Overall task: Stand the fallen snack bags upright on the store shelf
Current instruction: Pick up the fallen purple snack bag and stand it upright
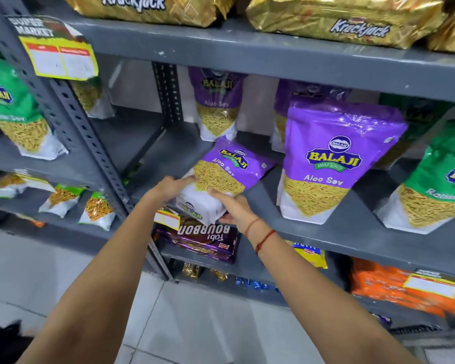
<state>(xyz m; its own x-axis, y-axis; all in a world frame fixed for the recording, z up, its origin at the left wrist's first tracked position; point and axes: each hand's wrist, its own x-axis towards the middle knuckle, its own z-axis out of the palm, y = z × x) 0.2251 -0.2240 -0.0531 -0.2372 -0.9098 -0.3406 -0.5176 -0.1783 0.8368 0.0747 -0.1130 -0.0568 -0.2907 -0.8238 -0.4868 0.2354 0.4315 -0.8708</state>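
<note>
A purple Aloo Sev bag [226,172] lies tilted back on the grey middle shelf [326,232], its white bottom hanging over the front edge. My left hand [172,186] grips the bag's lower left corner. My right hand [233,208] holds its bottom right side, thumb on the front. Another purple Aloo Sev bag [334,164] stands upright to the right. A third purple bag [217,106] stands upright further back.
A green Ratlami Sev bag [436,185] stands at the right. Gold Krackjack packs [352,22] fill the shelf above. Bourbon biscuit packs [202,240] lie on the shelf below. Green bags [13,111] sit on the left rack beyond the slotted upright [71,109].
</note>
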